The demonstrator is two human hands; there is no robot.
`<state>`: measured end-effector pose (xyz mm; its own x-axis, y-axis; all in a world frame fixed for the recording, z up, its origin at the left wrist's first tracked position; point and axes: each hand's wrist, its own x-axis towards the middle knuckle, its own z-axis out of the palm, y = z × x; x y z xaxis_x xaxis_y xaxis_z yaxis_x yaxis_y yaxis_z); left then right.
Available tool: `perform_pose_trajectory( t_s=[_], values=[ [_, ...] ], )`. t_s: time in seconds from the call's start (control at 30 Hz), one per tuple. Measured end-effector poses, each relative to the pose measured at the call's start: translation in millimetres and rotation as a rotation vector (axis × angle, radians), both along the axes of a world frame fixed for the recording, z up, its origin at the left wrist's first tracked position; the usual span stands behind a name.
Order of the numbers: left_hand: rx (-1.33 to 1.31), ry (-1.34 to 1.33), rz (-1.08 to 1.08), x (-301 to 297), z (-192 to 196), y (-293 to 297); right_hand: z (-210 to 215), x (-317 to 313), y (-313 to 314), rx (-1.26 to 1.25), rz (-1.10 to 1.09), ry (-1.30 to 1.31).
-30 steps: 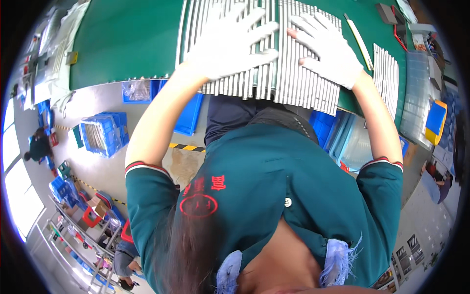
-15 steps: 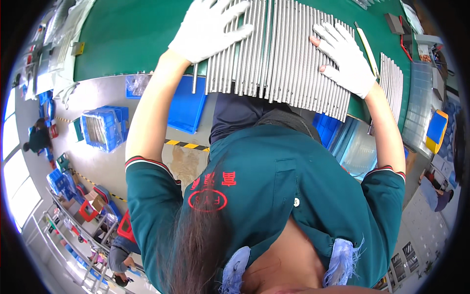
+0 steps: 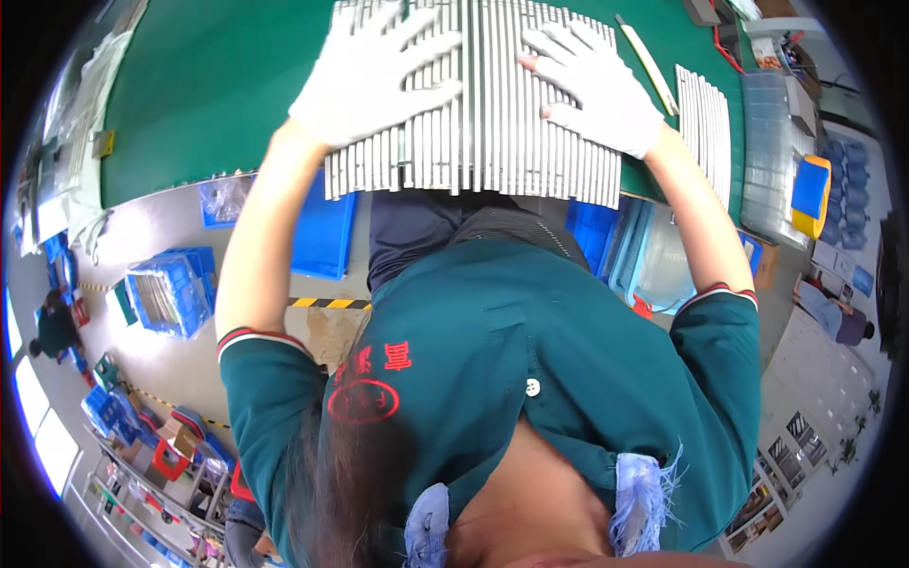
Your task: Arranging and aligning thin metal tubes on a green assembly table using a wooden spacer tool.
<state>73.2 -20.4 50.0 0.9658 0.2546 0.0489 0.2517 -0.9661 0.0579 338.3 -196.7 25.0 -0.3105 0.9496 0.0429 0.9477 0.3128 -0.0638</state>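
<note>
A wide row of slim silvery metal rods lies side by side on the green table, their near ends reaching the front edge. My left hand, in a white glove, rests on the left part of the row with fingers spread. On the right part, my right hand lies with its fingers stretched out; two of its fingertips are bare where the glove ends. Both palms touch the rods from above and neither hand is closed around one. My hands hide part of the rods beneath.
Right of the row are a slim cream-coloured stick and a smaller group of rods. Clear plastic trays stand beyond. Bare green tabletop extends left. Below the edge are blue bins.
The rods on the left have come together; a separate rod at the left end now lies against the others. The near ends look more even. The whole view has shifted.
</note>
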Motion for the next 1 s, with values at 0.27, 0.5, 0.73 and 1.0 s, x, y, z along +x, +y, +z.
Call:
perform_pose_trajectory(
  t_s=[0.27,0.5,0.73,1.0],
  values=[
    [0.404,-0.092,-0.115,-63.3,-42.0,56.5,0.2,-50.0,31.5,0.104,-0.009,-0.034],
    [0.307,-0.108,0.155,-42.1,-53.2,28.1,-2.3,-101.3,69.6,0.118,-0.055,0.003],
    [0.49,-0.042,0.105,-44.5,-58.1,33.5,36.2,-32.3,46.6,0.197,-0.455,0.484],
    [0.284,-0.147,0.129,-34.7,-58.7,40.4,54.1,45.6,-51.3,0.325,-0.41,0.356]
  ],
)
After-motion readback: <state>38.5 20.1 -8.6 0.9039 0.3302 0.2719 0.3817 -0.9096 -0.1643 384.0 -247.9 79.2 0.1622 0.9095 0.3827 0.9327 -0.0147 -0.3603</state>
